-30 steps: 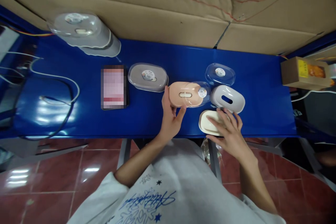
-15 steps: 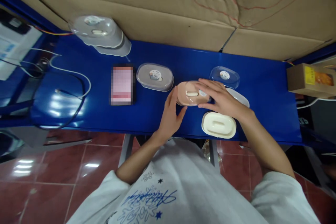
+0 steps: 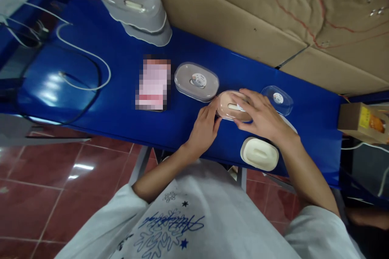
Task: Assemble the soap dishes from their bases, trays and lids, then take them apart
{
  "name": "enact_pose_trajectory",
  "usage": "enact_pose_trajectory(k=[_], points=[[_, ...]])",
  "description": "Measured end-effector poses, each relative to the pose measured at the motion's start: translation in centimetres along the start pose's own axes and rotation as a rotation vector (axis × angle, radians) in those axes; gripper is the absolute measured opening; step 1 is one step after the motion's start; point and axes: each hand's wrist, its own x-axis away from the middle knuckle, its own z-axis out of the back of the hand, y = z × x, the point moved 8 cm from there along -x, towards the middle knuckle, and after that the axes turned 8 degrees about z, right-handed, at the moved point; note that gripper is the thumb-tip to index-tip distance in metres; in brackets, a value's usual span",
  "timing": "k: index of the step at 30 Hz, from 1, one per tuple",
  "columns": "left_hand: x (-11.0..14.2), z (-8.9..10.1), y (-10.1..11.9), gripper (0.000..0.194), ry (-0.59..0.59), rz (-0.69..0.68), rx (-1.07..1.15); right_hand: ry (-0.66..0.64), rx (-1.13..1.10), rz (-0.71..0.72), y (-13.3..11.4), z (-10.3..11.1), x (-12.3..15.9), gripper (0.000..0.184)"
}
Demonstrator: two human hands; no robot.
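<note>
A peach-coloured oval box (image 3: 225,101) with a clear lid sits on the blue table between my hands. My left hand (image 3: 204,130) is at its left end, fingers along the side and thumb at the near edge. From the right, my right hand (image 3: 263,117) spans the box with fingers over the lid, partly hiding its pale handle (image 3: 234,107) and label. Close by on the left is a grey oval box (image 3: 190,79) with a clear, stickered lid. A cream oval piece (image 3: 259,153) with a raised bar lies below my right hand.
A clear oval lid (image 3: 284,103) lies behind my right hand, with a white piece (image 3: 289,123) partly hidden by the wrist. Stacked grey boxes (image 3: 146,20) stand at the back left, near a blurred-out phone-like rectangle (image 3: 154,85). Cables (image 3: 100,58) lie left; a cardboard box (image 3: 361,121) stands right.
My view has tilted and turned, so the table slants down to the right. Both hands stay on the peach box, and my right fingers reach further left across its lid.
</note>
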Motion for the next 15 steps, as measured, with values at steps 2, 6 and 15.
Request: enact_pose_trajectory(k=[2,6,15], points=[[-0.1,0.0,-0.2,0.061,-0.014,0.033,0.047,-0.023,0.008,0.003,0.2,-0.2,-0.4,0.080],[-0.3,0.0,-0.5,0.065,-0.018,0.080,0.116,-0.010,-0.024,0.017,0.8,-1.3,-0.7,0.084],[0.0,0.3,0.2,0.059,-0.006,0.056,0.120,0.045,0.011,-0.024,1.6,-2.6,-1.4,0.088]])
